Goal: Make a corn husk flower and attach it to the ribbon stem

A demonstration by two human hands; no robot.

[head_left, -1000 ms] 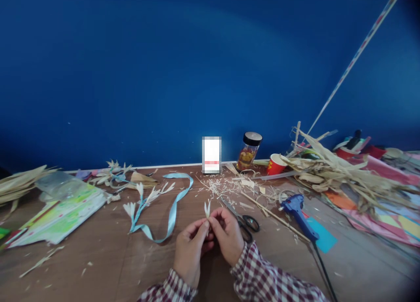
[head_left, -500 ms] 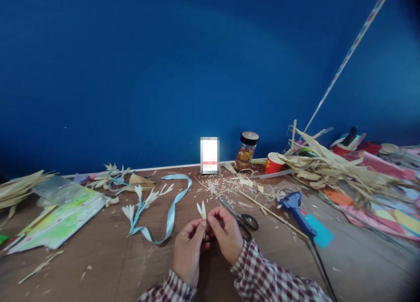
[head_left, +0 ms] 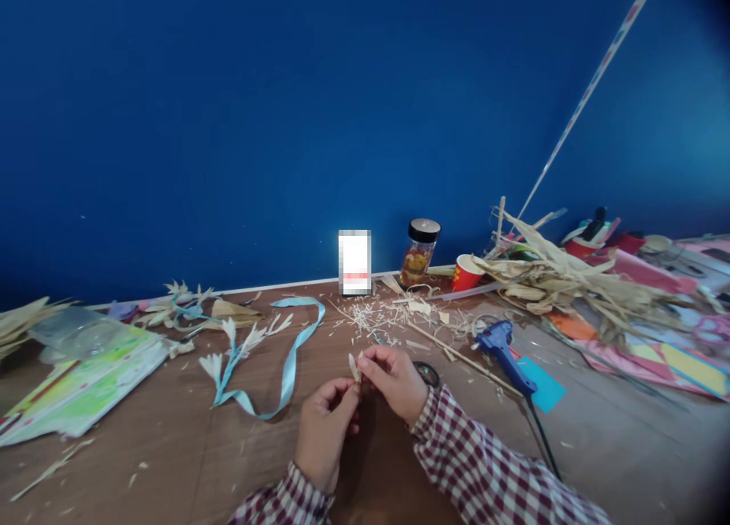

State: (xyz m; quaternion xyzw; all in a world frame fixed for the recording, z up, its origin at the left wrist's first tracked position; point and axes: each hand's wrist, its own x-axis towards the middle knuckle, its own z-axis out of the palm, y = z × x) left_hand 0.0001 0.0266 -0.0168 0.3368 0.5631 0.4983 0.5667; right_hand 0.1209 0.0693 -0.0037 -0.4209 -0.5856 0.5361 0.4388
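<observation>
Head view only. Both hands low centre, close together over the brown table. Left hand and right hand meet at the fingertips, both pinched on a small pale husk petal piece that sticks up between them, held just above the table. Checked sleeves run off the near edge.

Right of the hands: scissors, mostly hidden behind the right hand, only a black handle loop shows. Further right, blue glue gun lying down, its black cord trailing to the near right. It rests partly on a teal card. A thin stick lies diagonally between scissors and glue gun.

Left of the hands: light blue ribbon looping near to far, joined to a stem of pale husk flowers. Far left, a green printed sheet and a clear plastic bag.

Far side, at the blue wall: white blurred card upright, jar with black lid, red paper cup tipped. Husk shavings scattered just beyond the hands. Big pile of dried husks far right, over coloured paper.

Open room: bare tabletop near left of the hands and near right past the cord. Far table edge meets the wall.
</observation>
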